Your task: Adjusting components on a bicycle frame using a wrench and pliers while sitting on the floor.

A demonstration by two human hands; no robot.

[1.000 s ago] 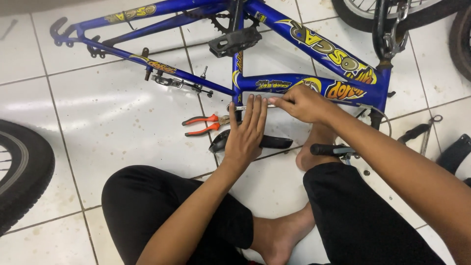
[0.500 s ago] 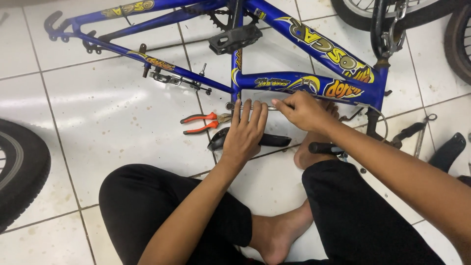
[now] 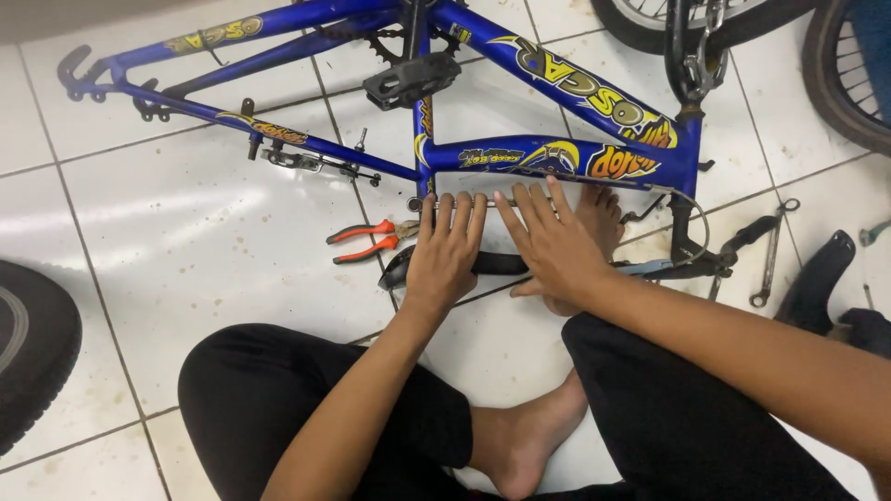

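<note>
The left hand (image 3: pixel 447 249) and right hand (image 3: pixel 549 243) hide most of a thin rod (image 3: pixel 492 201) and a black part (image 3: pixel 497 264) under them; the left tyre (image 3: pixel 32 348) is cut off.

Both hands, left hand (image 3: pixel 447 249) and right hand (image 3: pixel 552 243), lie flat just below the blue bicycle frame (image 3: pixel 548 153). Red pliers (image 3: pixel 364 240) lie left of them, under that frame.

One blue bicycle frame (image 3: pixel 557 153), one pedal (image 3: pixel 411 80), one pair of red-handled pliers (image 3: pixel 367 239). Two hands (image 3: pixel 445 255) at work. Three tyres (image 3: pixel 32 348) partly visible.
</note>
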